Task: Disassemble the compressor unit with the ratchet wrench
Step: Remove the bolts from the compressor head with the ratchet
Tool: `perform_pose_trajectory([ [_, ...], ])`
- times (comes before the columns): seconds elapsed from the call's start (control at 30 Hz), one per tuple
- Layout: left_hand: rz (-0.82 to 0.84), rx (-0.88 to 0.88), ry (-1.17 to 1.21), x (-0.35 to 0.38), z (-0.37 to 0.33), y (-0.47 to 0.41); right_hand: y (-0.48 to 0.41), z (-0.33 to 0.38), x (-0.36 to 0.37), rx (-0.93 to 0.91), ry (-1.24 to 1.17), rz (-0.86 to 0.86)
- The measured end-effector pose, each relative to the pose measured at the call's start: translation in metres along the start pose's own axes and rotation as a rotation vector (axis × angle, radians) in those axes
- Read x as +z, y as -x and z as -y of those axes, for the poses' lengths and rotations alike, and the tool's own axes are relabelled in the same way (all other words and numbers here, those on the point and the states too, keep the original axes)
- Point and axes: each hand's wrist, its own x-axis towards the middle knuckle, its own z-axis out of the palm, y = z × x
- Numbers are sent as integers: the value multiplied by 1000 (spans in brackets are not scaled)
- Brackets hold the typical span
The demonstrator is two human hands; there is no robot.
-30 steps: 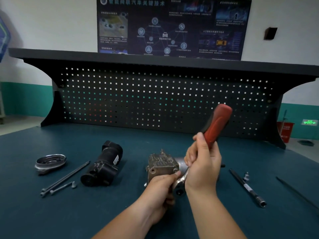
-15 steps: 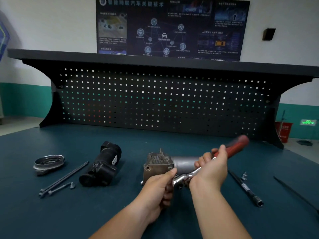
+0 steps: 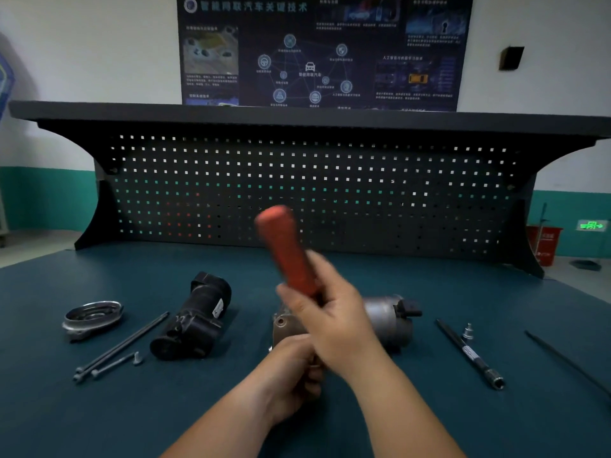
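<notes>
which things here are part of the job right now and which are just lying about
In use: ratchet wrench, compressor unit, right hand, left hand.
Lying about: black cylindrical part, round metal cover, long bolts, extension bar.

The right hand (image 3: 334,319) grips the ratchet wrench (image 3: 284,249) by its red handle, which is tilted up and to the left and blurred. The left hand (image 3: 291,371) holds the near end of the compressor unit (image 3: 386,322) on the desk (image 3: 99,408). A black housing (image 3: 195,319), long bolts (image 3: 122,347) and a ring cover (image 3: 92,317) lie to the left.
</notes>
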Motion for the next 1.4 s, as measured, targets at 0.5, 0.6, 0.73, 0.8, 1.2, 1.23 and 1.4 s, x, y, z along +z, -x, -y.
perform_pose_trajectory([
  [0.5,-22,2,54,-1,-3,-2,0,3,5,160,-479,-777],
  [0.6,-19,-12,132,1,-4,-3,-5,1,-10,259,-754,-976],
  [0.73,-28,12,141,3,-5,-2,-5,-8,-24,392,-1004,-1112],
  [0.8,-41,25,103,3,-4,-2,-6,-9,-26,426,-991,-1126],
  [1.2,-41,-96,-31,-5,-6,0,-2,-1,-1,106,-277,-372],
  [1.23,-31,-98,-40,-6,-5,-1,-1,-2,0,94,-225,-304],
  [1.4,24,-51,-78,-6,-2,-2,3,-1,5,-11,-48,-63],
])
